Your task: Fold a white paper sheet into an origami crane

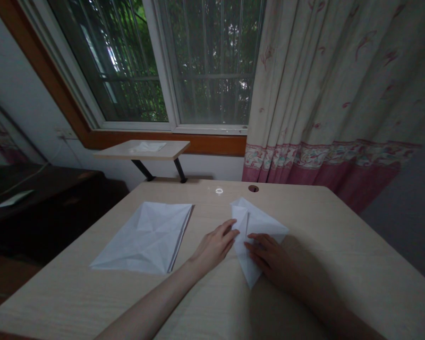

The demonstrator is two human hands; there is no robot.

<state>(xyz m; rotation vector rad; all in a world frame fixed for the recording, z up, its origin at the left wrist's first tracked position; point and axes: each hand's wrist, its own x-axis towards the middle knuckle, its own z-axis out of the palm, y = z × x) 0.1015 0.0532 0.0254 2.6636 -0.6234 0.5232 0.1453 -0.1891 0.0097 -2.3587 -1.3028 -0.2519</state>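
Note:
A folded white paper (265, 221) lies on the wooden table, right of the middle, with one flap turned in along its left side and a point toward me. On its left edge rest the fingertips of my left hand (214, 245), fingers a little apart. My right hand (272, 259) lies over the paper's lower right part, its fingers slightly spread on the sheet near the flap's edge. To the left sits a stack of creased white sheets (148, 236), which neither hand touches.
A small raised shelf (123, 150) holding a folded white paper (149, 147) stands at the table's (212, 302) back left. A round hole (253, 189) is near the back edge. Behind are a window and a curtain (304, 94); a dark cabinet (56, 179) stands left.

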